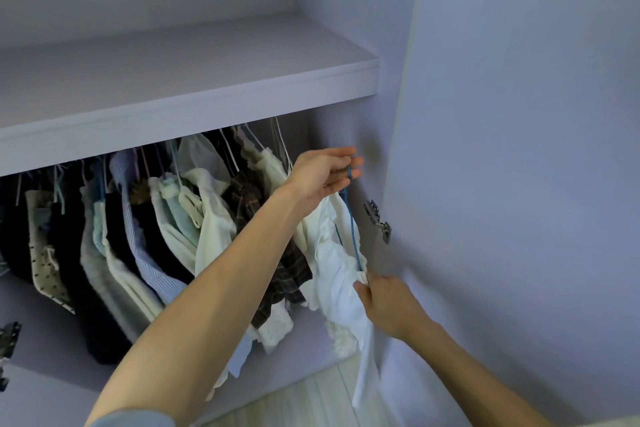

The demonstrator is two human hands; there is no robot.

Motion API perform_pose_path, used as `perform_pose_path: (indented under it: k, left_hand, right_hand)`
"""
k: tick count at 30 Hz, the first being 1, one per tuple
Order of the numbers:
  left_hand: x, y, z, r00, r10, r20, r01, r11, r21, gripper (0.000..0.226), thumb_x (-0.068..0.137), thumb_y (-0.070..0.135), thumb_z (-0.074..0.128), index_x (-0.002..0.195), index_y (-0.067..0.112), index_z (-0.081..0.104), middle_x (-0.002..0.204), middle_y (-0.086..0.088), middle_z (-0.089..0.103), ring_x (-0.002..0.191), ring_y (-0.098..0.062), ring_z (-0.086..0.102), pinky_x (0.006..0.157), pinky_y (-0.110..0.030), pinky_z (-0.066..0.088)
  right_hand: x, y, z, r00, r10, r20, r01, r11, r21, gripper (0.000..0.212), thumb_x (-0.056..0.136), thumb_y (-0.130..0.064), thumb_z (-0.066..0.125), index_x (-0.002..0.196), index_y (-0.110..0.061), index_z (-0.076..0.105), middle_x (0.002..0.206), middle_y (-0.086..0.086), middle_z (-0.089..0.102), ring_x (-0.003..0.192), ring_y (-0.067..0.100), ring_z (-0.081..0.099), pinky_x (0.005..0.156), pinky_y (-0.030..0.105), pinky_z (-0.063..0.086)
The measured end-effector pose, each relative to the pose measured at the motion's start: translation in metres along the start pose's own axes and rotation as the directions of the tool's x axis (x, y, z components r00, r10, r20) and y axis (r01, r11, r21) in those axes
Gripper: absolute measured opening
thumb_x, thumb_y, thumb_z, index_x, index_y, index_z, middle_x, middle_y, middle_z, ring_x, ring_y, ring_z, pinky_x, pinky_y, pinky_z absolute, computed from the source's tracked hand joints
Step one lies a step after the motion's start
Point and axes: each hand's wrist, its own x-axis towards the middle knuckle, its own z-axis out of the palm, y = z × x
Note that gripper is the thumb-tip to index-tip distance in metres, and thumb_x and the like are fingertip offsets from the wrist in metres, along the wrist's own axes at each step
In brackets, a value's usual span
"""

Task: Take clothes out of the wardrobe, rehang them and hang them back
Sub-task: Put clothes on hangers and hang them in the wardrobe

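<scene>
A white frilled garment (341,274) hangs on a blue hanger (352,222) at the right end of the wardrobe's row of clothes. My left hand (323,173) reaches up and holds the hanger's hook between its fingers, just below the shelf. My right hand (384,303) is lower down and pinches the white cloth at the hanger's lower end. The rail itself is hidden behind the shelf edge.
Several garments (166,225) on hangers fill the wardrobe to the left, among them a plaid one (277,274). A pale shelf (187,80) runs above. The open door (519,184) with a metal hinge (377,220) stands at the right. Light flooring (311,402) lies below.
</scene>
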Motion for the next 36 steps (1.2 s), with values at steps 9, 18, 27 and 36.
perform_pose_path:
  k: [9,18,27,36]
  left_hand:
    - [-0.018,0.035,-0.023,0.908,0.417,0.041,-0.334,0.661,0.672,0.032,0.095,0.013,0.057,0.124,0.023,0.067,0.118,0.012,0.065,0.11,-0.001,0.058,0.097,-0.015,0.043]
    - [-0.024,0.063,-0.13,0.423,0.906,-0.015,0.129,-0.044,0.991,0.043,0.095,0.034,0.043,0.135,0.025,0.056,0.141,-0.005,0.053,0.133,-0.029,0.043,0.108,-0.045,0.031]
    - [-0.008,0.047,-0.16,0.293,0.954,0.063,0.253,-0.141,0.957,0.043,0.102,0.047,0.036,0.127,0.024,0.061,0.118,-0.004,0.062,0.108,-0.026,0.053,0.109,-0.047,0.031]
    - [0.021,0.058,-0.195,0.115,0.983,0.142,0.346,-0.174,0.922,0.037,0.099,0.046,0.045,0.119,0.022,0.065,0.112,-0.003,0.065,0.099,-0.025,0.055,0.101,-0.045,0.036]
  right_hand:
    - [0.057,-0.017,-0.014,0.997,0.074,0.036,-0.082,0.871,0.484,0.021,0.108,-0.036,0.032,0.095,-0.022,0.041,0.072,0.0,0.061,0.053,0.017,0.069,0.048,0.023,0.05]
    - [0.105,-0.023,-0.017,0.998,0.06,-0.007,-0.041,0.755,0.655,0.02,0.108,-0.031,0.036,0.117,-0.016,0.046,0.072,0.004,0.068,0.055,0.02,0.072,0.049,0.02,0.052]
    - [0.161,-0.046,-0.065,0.992,-0.013,-0.129,0.074,0.876,0.476,0.021,0.108,-0.033,0.033,0.092,-0.021,0.041,0.068,0.004,0.068,0.049,0.012,0.068,0.053,0.027,0.051]
    - [0.243,-0.081,-0.095,0.987,-0.055,-0.149,0.111,0.911,0.396,0.022,0.108,-0.032,0.031,0.088,-0.023,0.037,0.072,0.008,0.069,0.045,0.009,0.066,0.052,0.026,0.048]
